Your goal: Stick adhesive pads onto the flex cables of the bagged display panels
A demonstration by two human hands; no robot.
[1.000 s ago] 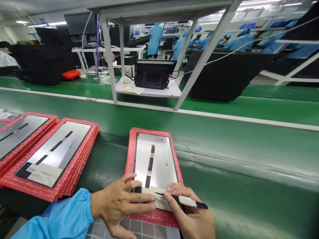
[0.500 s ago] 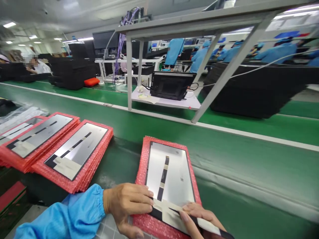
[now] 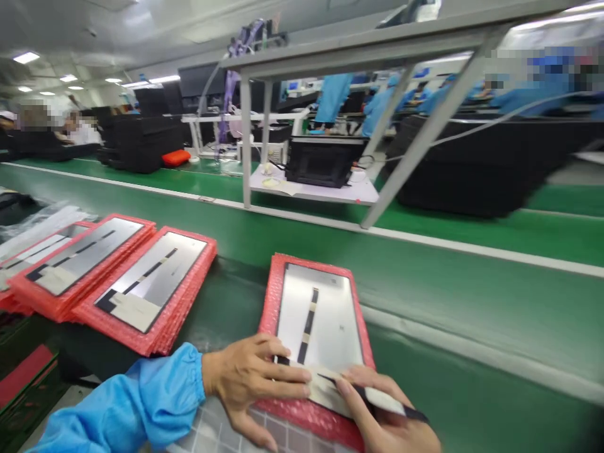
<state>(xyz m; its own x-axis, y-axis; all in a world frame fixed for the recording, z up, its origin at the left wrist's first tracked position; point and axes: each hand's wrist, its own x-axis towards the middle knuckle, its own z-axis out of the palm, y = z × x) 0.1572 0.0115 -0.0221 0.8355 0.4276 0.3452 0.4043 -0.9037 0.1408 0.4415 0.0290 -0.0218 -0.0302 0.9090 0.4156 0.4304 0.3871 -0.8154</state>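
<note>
A display panel (image 3: 330, 314) with a silvery back lies on red bubble wrap (image 3: 362, 302) right before me. A dark flex strip (image 3: 308, 327) runs along its middle. Fingers spread, my left hand (image 3: 250, 377) rests flat on the panel's near left part, over the pale tape (image 3: 325, 390). My right hand (image 3: 387, 421) grips black tweezers (image 3: 387, 402) with a whitish wrapped middle. Their dark tip points left over the pale tape, close to my left fingertips; whether it touches cannot be made out.
Stacks of similar panels on red bubble wrap (image 3: 155, 283) stand at left. Clear plastic bags (image 3: 47, 223) lie beyond them. A metal-framed rack (image 3: 247, 138) with a monitor (image 3: 323, 162) rises behind the green bench (image 3: 472, 321). A gridded sheet (image 3: 212, 428) lies nearest me. Blue-clad people work in the background.
My left hand has slid slightly right, its fingers reaching farther over the pale tape. The tweezers have shifted a little up and left. The camera view has moved slightly.
</note>
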